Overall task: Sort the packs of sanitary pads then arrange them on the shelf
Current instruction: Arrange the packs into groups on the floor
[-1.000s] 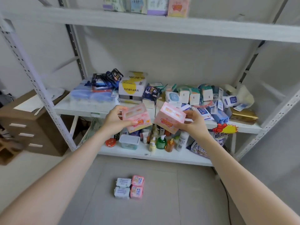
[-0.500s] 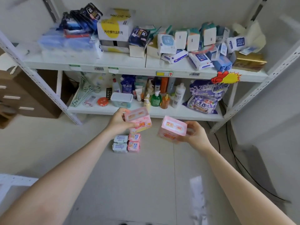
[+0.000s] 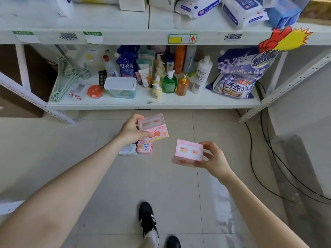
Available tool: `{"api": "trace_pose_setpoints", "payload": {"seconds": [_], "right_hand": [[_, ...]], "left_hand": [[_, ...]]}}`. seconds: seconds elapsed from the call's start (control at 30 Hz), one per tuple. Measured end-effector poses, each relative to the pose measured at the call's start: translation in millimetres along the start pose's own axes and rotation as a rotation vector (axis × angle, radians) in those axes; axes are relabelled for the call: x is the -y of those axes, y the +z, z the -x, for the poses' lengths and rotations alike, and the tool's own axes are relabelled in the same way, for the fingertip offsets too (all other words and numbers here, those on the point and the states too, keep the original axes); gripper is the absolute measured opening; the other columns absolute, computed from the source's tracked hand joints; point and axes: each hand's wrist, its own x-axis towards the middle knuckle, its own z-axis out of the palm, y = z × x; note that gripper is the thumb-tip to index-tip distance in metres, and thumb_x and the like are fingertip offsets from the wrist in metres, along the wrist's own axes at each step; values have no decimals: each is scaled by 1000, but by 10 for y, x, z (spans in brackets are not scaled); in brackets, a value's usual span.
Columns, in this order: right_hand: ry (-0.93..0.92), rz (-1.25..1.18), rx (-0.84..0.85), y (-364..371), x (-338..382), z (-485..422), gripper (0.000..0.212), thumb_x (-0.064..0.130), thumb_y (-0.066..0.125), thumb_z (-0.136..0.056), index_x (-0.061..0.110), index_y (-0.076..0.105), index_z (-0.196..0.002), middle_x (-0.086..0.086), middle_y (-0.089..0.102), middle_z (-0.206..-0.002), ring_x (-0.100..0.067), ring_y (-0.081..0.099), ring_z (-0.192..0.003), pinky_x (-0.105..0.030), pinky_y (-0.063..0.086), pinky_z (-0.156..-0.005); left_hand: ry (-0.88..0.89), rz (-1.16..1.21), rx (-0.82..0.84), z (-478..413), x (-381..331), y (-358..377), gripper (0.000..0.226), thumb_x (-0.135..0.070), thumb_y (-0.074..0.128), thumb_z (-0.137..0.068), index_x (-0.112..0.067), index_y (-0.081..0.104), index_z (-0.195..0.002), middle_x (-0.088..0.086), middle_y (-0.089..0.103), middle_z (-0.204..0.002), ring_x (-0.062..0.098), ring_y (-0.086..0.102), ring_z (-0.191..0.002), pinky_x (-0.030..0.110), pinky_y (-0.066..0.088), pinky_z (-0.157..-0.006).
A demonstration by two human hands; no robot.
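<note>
Sorting step, I reckon. L hand (image 3: 131,130) has its fingers curled round pink box A (image 3: 154,127), just above the soft packs (image 3: 144,148) on the tile floor (image 3: 161,185). R hand (image 3: 213,158) pinches pink box B (image 3: 189,152) thumb vs fingers, apart from A. Boxes: rigid glossy card, rectangular. Packs: pillowy plastic wrap. Next, I think: set the boxes down flat beside like kinds w/o knocking the pile.

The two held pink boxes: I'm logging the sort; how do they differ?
The left box, in the left hand, is farther out, above the floor packs; the right box, in the right hand, is nearer, over bare tile. The left box shows its printed front; the right box mostly its top. Both are pink.
</note>
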Motion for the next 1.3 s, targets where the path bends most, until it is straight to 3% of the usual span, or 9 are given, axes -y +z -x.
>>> {"api": "trace_pose_setpoints", "payload": {"seconds": [0.27, 0.4, 0.5, 0.7, 0.8, 0.93, 1.3], "right_hand": [[44, 35, -11, 449, -738, -1144, 69, -1, 87, -59, 12, 53, -117, 4, 61, -118, -15, 59, -111, -34, 54, -88], [53, 48, 15, 654, -1321, -1830, 68, -7, 85, -61, 7, 52, -118, -3, 60, -121, -20, 59, -114, -45, 54, -92], [59, 55, 34, 789, -1794, -2348, 68, -3, 87, -59, 12, 53, -117, 3, 60, -119, -15, 59, -113, -41, 56, -87], [29, 81, 42, 999, -2708, -3289, 68, -4, 85, -60, 21, 54, -115, 7, 62, -118, -9, 61, -112, -32, 56, -84], [10, 95, 44, 1098, -3055, -3651, 68, -5, 85, -61, 24, 54, -114, 8, 62, -119, -7, 60, -111, -27, 56, -82], [-9, 106, 47, 1222, -3410, -3992, 68, -5, 84, -61, 21, 54, -116, 7, 63, -119, -10, 61, -112, -36, 54, -89], [-60, 84, 36, 1503, -3889, -4323, 61, -10, 78, -67, 15, 55, -118, 3, 64, -116, -14, 60, -113, -34, 56, -89]], "left_hand": [[5, -87, 95, -1334, 776, 415, 67, -24, 91, -57, -25, 51, -110, -4, 63, -109, 15, 60, -104, 39, 55, -85], [3, -115, 120, -2012, 1259, 711, 65, -25, 91, -58, -27, 49, -109, -6, 60, -106, 15, 62, -96, 37, 58, -73], [44, -166, 131, -2523, 1637, 956, 63, -24, 90, -61, -27, 48, -107, -11, 58, -100, 13, 62, -89, 28, 51, -62], [122, -285, 193, -3357, 2400, 1455, 65, -24, 89, -61, -22, 48, -110, -4, 66, -99, 18, 64, -96, 38, 54, -84], [159, -338, 221, -3641, 2692, 1661, 66, -27, 89, -61, -22, 47, -111, -2, 66, -101, 19, 63, -96, 37, 53, -83], [209, -425, 250, -3928, 2971, 1853, 64, -28, 87, -63, -22, 46, -112, -5, 64, -101, 18, 60, -95, 32, 49, -77], [232, -642, 320, -4270, 3434, 2046, 68, -35, 88, -59, -25, 49, -113, -3, 63, -103, 20, 55, -97, 37, 49, -81]]}}
